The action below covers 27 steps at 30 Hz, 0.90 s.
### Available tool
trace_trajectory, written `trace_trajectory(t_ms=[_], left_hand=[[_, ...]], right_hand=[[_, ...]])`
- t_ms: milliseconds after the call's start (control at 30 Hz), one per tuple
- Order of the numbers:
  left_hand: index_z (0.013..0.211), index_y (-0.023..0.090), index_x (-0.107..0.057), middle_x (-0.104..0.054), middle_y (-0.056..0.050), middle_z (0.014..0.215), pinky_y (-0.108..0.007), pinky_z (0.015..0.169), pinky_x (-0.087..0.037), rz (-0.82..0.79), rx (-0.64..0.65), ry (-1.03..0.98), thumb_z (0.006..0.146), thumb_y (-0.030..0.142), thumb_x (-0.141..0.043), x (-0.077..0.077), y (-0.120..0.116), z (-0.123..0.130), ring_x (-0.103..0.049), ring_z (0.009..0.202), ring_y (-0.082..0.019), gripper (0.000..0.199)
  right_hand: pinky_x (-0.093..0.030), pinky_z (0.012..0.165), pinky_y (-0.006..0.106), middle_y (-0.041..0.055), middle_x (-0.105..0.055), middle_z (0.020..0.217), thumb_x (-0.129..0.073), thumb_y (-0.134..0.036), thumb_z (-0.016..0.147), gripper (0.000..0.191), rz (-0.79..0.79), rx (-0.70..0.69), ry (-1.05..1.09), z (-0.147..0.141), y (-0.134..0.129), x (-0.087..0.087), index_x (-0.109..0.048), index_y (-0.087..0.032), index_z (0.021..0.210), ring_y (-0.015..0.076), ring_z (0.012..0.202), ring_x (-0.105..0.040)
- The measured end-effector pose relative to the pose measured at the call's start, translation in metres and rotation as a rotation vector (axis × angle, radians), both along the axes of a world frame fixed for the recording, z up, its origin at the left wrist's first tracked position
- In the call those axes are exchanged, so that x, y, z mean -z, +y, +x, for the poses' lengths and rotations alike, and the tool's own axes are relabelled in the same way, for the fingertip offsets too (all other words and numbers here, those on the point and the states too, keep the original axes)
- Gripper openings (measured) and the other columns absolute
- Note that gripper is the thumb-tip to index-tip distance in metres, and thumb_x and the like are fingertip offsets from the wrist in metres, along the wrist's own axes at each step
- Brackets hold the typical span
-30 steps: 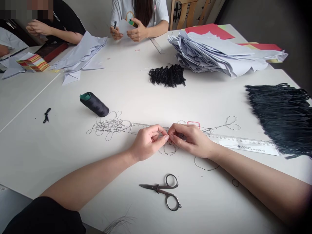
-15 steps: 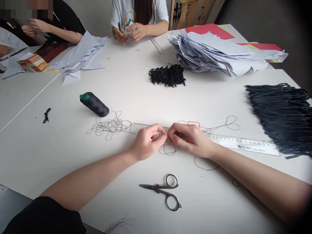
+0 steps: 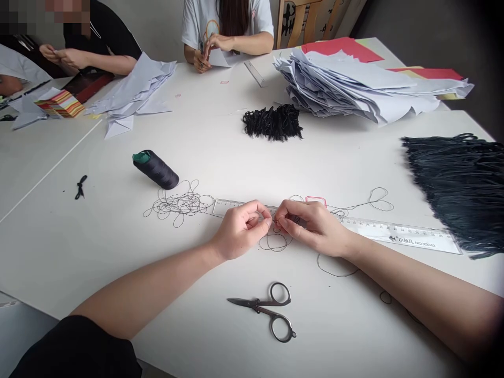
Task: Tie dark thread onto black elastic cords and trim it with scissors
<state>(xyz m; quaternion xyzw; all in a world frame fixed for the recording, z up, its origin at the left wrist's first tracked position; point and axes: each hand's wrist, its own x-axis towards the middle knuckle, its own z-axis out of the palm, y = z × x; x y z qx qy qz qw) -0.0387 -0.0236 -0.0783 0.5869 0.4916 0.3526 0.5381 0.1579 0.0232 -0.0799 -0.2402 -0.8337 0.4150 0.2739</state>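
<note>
My left hand (image 3: 242, 231) is closed in a pinch over the clear ruler (image 3: 425, 240), with fine black thread (image 3: 273, 249) at its fingertips. Close beside it on the right, my right hand (image 3: 313, 227) pinches the same thread, fingertips a small gap away. Loops of thread lie under and around both hands; the exact bit between the fingers is too fine to make out. A tangled heap of thread (image 3: 179, 203) rests left of my left hand, beside a dark spool (image 3: 157, 170) lying on its side. Nearer to me lie small metal scissors (image 3: 260, 304), handles apart.
Black cord bundles (image 3: 457, 184) cover the right side, and a smaller black bundle (image 3: 272, 122) lies further back. Behind it stands a paper stack (image 3: 354, 86). A small black knotted cord (image 3: 81, 187) lies left. Two people sit across the table (image 3: 98, 247), hands on papers.
My hands stay nearly in place, still pinched close together. The whole view has shifted slightly. Across the table, one person's hand has moved over a white paper now lowered toward the tabletop.
</note>
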Motion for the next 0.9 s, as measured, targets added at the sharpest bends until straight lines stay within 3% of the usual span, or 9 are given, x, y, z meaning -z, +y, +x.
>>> trace_trajectory(t_ms=[267, 900], left_hand=[[0.080, 0.018, -0.053, -0.029, 0.009, 0.051, -0.023, 0.048, -0.023, -0.004, 0.010, 0.002, 0.086, 0.027, -0.058, -0.0006, 0.0002, 0.0001, -0.025, 0.048, -0.008, 0.012], [0.079, 0.018, -0.053, -0.027, 0.009, 0.051, -0.023, 0.047, -0.022, 0.005, -0.010, 0.004, 0.086, 0.028, -0.058, -0.0019, 0.0008, 0.0002, -0.024, 0.047, -0.008, 0.013]], right_hand=[[-0.037, 0.049, 0.019, -0.0025, -0.056, 0.064, -0.048, -0.016, 0.089, 0.008, 0.001, 0.026, -0.034, -0.0002, -0.0001, 0.0035, -0.053, -0.018, 0.083, 0.0074, 0.052, -0.046], [-0.040, 0.052, 0.019, -0.0019, -0.057, 0.066, -0.045, -0.010, 0.080, 0.010, -0.063, 0.028, 0.005, -0.0004, -0.0003, 0.0025, -0.049, -0.019, 0.077, 0.0082, 0.055, -0.049]])
